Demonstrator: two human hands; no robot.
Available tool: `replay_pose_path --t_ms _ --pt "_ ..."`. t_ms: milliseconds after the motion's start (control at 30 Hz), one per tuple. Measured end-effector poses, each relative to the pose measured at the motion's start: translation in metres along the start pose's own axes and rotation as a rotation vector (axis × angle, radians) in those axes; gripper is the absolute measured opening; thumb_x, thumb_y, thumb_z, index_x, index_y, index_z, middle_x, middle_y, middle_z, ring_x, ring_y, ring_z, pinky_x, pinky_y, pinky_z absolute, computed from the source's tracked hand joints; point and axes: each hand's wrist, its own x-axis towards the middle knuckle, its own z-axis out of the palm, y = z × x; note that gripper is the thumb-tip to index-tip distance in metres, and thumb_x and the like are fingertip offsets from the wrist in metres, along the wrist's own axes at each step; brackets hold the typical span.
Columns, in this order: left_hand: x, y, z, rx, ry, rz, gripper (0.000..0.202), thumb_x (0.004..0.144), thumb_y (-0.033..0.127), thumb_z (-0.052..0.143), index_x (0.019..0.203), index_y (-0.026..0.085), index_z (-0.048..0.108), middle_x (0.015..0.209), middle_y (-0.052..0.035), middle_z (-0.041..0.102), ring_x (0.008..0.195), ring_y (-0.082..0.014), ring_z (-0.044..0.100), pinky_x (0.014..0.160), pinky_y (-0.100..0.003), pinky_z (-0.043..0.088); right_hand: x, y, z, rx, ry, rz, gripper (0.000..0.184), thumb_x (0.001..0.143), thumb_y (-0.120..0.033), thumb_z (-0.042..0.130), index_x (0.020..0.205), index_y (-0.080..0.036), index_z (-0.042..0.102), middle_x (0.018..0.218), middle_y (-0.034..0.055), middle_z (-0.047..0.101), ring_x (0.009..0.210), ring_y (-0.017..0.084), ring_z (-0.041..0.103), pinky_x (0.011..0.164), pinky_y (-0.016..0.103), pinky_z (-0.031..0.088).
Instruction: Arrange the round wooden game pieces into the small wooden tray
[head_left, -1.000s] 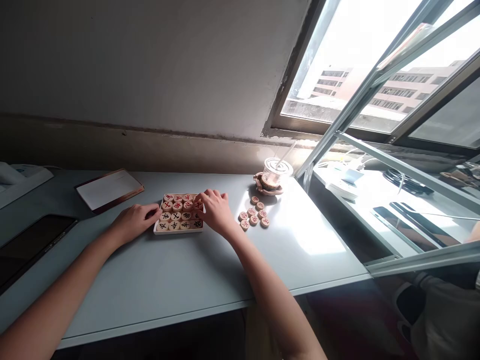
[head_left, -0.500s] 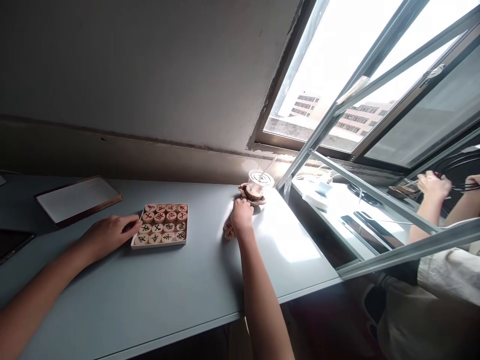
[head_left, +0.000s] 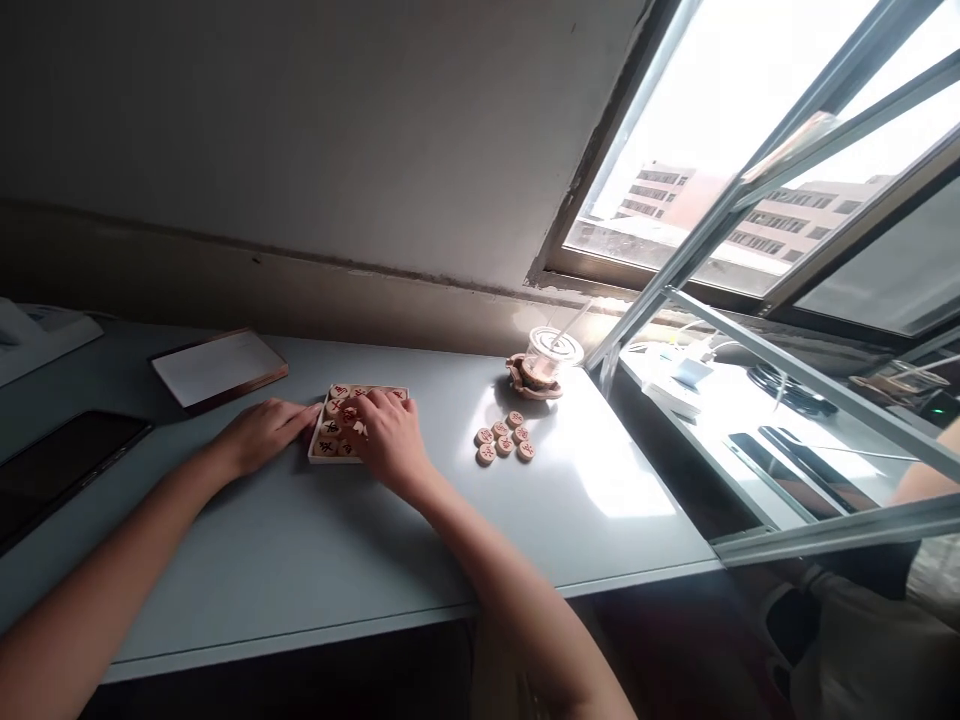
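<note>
Packing step: right hand [head_left: 390, 440] fingers spread flat on pieces in tray [head_left: 324, 452], gripping nothing clearly; left hand [head_left: 262, 433] open, steadying tray; loose pieces [head_left: 504, 440] call for pinching.

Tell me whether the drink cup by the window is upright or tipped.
Upright: the drink cup stands on its base, lid on top, straw angled upward.

office | grey desk [head_left: 315, 560] | tablet [head_left: 52, 470] | open window [head_left: 750, 200] facing office blocks
</note>
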Motion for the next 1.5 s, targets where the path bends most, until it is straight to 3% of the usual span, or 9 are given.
replay_pose_path --t_ms 133,500,633,800,900,1000,1233,1367,1500 --pt "0.000 0.004 0.000 -0.012 -0.066 0.012 0.053 0.087 0.056 0.028 0.068 0.018 0.060 0.068 -0.0043 0.065 0.068 -0.0201 0.056 0.060 -0.025 0.032 -0.001 0.002 0.001 0.080 -0.066 -0.059 0.021 0.090 -0.029 0.049 0.110 -0.025 0.054 0.105 0.0009 0.062 0.100 0.016 0.050 0.082 0.030 0.029" --pt "0.001 0.000 0.003 -0.012 0.058 0.017 0.047 0.080 0.060 0.043 0.070 0.019 0.065 0.062 -0.0012 0.061 0.059 -0.0154 0.051 0.055 -0.024 0.028 0.002 0.033 -0.034 -0.159 -0.038 0.072 0.021 0.091 -0.029 0.045 0.105 -0.023 0.061 0.102 0.0061 0.062 0.094 0.019 0.052 0.082 0.034 0.028" --pt "0.001 0.000 -0.001 -0.022 0.271 0.140 0.047 0.070 0.059 0.062 0.093 0.019 0.063 0.066 0.0021 0.054 0.059 -0.0127 0.047 0.059 -0.022 0.032 -0.010 0.076 -0.063 -0.336 -0.164 0.347 0.021 0.085 -0.029 0.054 0.103 -0.022 0.062 0.101 0.0080 0.063 0.096 0.022 0.055 0.080 0.034 0.033" --pt "-0.002 0.006 -0.002 -0.054 0.206 0.328 0.033 0.072 0.048 0.068 0.094 0.024 0.069 0.086 -0.0014 0.054 0.078 -0.0160 0.053 0.069 -0.025 0.038 -0.033 0.145 -0.080 -0.349 -0.403 0.526 0.021 0.072 -0.030 0.062 0.088 -0.017 0.064 0.088 0.0107 0.063 0.086 0.024 0.059 0.065 0.030 0.040" --pt "-0.003 0.007 -0.003 -0.071 0.194 0.304 0.027 0.074 0.043 0.068 0.092 0.024 0.071 0.087 -0.0020 0.054 0.079 -0.0163 0.053 0.070 -0.026 0.039 -0.042 0.167 -0.077 -0.310 -0.357 0.508 0.014 0.069 -0.027 0.059 0.080 -0.018 0.063 0.080 0.0099 0.061 0.076 0.024 0.059 0.062 0.031 0.042" --pt "-0.004 0.004 -0.006 -0.069 0.199 0.296 0.026 0.073 0.042 0.069 0.090 0.023 0.072 0.086 -0.0026 0.055 0.078 -0.0167 0.052 0.070 -0.028 0.039 -0.043 0.168 -0.069 -0.259 -0.259 0.436 0.013 0.069 -0.027 0.053 0.077 -0.021 0.061 0.076 0.0088 0.061 0.070 0.024 0.059 0.058 0.033 0.042" --pt "-0.004 0.002 -0.012 -0.065 0.184 0.293 0.027 0.073 0.043 0.069 0.090 0.023 0.073 0.084 -0.0029 0.057 0.080 -0.0179 0.053 0.071 -0.028 0.040 -0.043 0.164 -0.073 -0.177 -0.216 0.402 0.020 0.066 -0.031 0.056 0.084 -0.024 0.061 0.078 0.0079 0.062 0.074 0.025 0.059 0.060 0.034 0.044" --pt "-0.003 0.003 -0.009 -0.110 0.148 0.266 0.026 0.073 0.042 0.068 0.092 0.025 0.074 0.085 -0.0024 0.057 0.078 -0.0168 0.053 0.071 -0.027 0.039 -0.046 0.166 -0.080 -0.203 -0.315 0.470 0.007 0.066 -0.030 0.059 0.065 -0.023 0.060 0.070 0.0086 0.061 0.067 0.024 0.058 0.058 0.034 0.044" --pt "-0.002 0.001 -0.005 -0.166 0.137 0.261 0.024 0.074 0.040 0.067 0.093 0.026 0.073 0.086 -0.0027 0.058 0.080 -0.0177 0.053 0.072 -0.028 0.040 -0.037 0.144 -0.090 -0.156 -0.362 0.493 0.012 0.070 -0.029 0.059 0.061 -0.021 0.061 0.066 0.0082 0.062 0.065 0.022 0.058 0.060 0.033 0.043"
